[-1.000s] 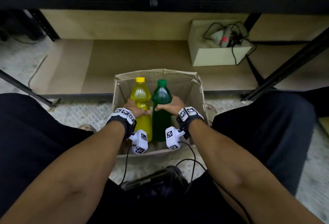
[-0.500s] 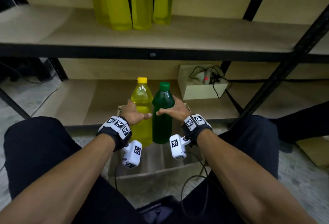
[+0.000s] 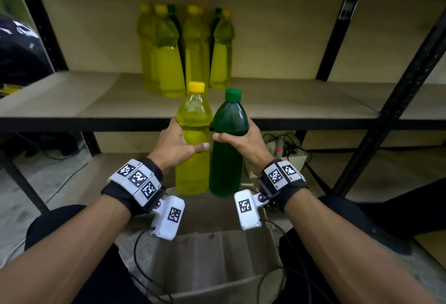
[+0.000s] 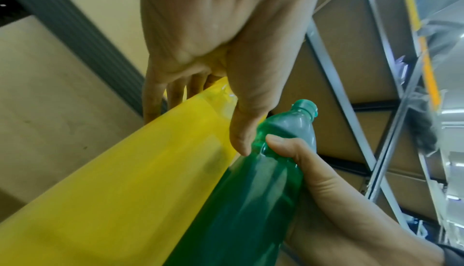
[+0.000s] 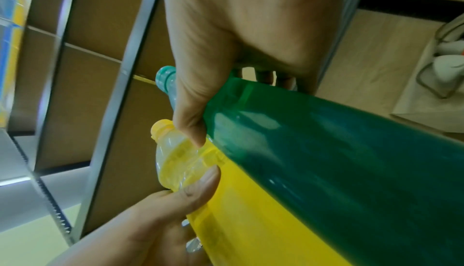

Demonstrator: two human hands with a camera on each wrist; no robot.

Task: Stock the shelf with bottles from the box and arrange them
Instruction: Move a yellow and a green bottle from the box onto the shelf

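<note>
Both bottles have come up out of the box since a second ago and now hang in front of the middle shelf's edge. You carry the yellow bottle [image 3: 193, 139] in your left hand [image 3: 172, 145], fingers wrapped round its far side and thumb laid across the front just below the shoulder. Your right hand [image 3: 243, 140] is clamped the same way on the green bottle [image 3: 228, 144], thumb across its front. The two bottles stand upright and side by side, their bodies touching or very nearly so, yellow cap [image 3: 196, 86] a little higher than green cap [image 3: 233, 95]. In the wrist views each thumb tip reaches close to the neighbouring bottle.

Below them sits the open cardboard box [image 3: 217, 255], between your knees on the floor. Behind them, on the shelf [image 3: 301, 101], a cluster of yellow bottles [image 3: 169, 62] stands upright towards the back, with two darker green ones partly hidden among them. On the lower shelf to your right lies a small pale carton [image 3: 295, 159] holding a tangle of cables. Black metal uprights [image 3: 386, 110] frame the rack on the right.
</note>
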